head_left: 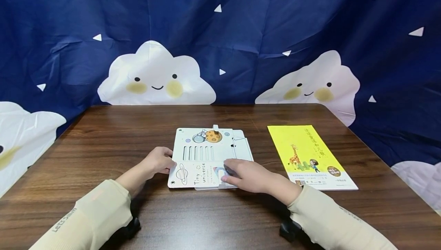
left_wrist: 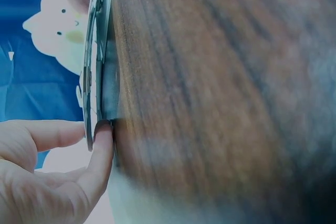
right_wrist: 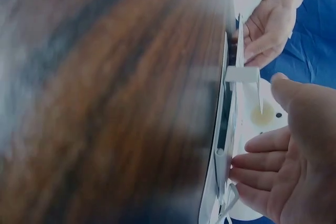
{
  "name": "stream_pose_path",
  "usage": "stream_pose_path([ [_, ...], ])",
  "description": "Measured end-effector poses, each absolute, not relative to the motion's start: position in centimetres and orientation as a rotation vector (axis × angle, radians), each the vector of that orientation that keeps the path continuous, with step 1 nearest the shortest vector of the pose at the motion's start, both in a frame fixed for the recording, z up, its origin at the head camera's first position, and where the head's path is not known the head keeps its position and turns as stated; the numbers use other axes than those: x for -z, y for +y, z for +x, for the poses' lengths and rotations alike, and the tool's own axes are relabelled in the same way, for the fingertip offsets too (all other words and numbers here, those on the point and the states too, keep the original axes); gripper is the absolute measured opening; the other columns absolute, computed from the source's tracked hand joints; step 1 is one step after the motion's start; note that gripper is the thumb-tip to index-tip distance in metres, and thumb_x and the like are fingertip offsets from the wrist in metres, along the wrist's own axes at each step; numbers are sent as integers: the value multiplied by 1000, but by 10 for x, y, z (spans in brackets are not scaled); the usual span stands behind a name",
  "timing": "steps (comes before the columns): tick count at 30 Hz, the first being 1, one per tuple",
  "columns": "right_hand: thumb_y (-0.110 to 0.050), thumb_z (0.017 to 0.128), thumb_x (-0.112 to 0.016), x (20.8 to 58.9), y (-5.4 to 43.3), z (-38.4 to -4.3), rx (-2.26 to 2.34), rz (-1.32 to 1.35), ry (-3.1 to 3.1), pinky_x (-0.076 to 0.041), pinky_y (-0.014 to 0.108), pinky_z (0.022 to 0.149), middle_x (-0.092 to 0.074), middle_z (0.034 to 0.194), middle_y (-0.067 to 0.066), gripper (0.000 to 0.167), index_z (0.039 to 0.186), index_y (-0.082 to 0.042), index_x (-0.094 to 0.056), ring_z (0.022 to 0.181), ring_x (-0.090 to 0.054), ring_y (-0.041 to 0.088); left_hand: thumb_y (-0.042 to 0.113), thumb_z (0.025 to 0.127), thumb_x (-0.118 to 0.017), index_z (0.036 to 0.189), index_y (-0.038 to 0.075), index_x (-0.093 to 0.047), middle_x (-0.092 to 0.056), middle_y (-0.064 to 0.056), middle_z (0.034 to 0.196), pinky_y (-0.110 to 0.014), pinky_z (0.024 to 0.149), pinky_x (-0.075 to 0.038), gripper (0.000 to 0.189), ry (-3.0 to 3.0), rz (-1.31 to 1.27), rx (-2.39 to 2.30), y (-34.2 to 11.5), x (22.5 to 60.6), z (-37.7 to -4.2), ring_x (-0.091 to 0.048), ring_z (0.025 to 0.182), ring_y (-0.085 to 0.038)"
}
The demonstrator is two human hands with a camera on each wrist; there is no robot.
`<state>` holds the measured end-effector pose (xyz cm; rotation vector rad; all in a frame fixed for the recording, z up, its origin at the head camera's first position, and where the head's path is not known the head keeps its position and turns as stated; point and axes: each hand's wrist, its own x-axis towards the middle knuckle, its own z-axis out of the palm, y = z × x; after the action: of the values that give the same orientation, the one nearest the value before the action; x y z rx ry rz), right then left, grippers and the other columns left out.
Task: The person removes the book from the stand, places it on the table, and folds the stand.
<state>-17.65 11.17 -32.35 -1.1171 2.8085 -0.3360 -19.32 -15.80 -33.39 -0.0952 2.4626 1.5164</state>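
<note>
A white folding book stand lies folded flat on the table, printed with planets, an astronaut and "Tiny universe", with a row of slots. My left hand pinches its left edge; in the left wrist view, thumb and a fingertip are on opposite sides of the panel edge. Over the lower right part lies my right hand, and in the right wrist view its extended fingers touch the panel's face. A white clip juts from the stand there. The right hand covers part of the printed front.
To the right, a yellow book with a giraffe on its cover lies on the brown wooden table. A dark blue curtain with smiling clouds hangs behind the table.
</note>
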Motion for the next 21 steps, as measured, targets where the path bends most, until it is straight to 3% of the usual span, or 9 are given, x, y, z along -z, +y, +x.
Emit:
stream_pose_path([
  [9, -53, 74, -57, 326, 107, -175, 281, -1186, 2839, -35, 32, 91, -50, 119, 10, 70, 118, 0, -50, 110, -43, 18, -9, 73, -53, 104, -17, -45, -54, -18, 80, -34, 62, -50, 33, 2459, -103, -1513, -158, 335, -194, -55, 67, -19],
  [15, -48, 75, -59, 327, 105, -175, 249, -1230, 2880, -39, 33, 86, -54, 113, 9, 59, 111, -1, -55, 105, -48, 17, -9, 73, -53, 104, -17, -45, -53, -18, 81, -33, 63, -50, 33, 2464, -109, -1505, -157, 333, -194, -55, 68, -19],
  [21, -47, 77, -57, 326, 105, -176, 215, -1217, 2862, -38, 34, 89, -52, 116, 12, 59, 113, 0, -54, 108, -46, 20, -8, 73, -53, 104, -16, -45, -53, -18, 82, -32, 63, -50, 33, 2469, -121, -1493, -156, 332, -194, -55, 68, -19],
])
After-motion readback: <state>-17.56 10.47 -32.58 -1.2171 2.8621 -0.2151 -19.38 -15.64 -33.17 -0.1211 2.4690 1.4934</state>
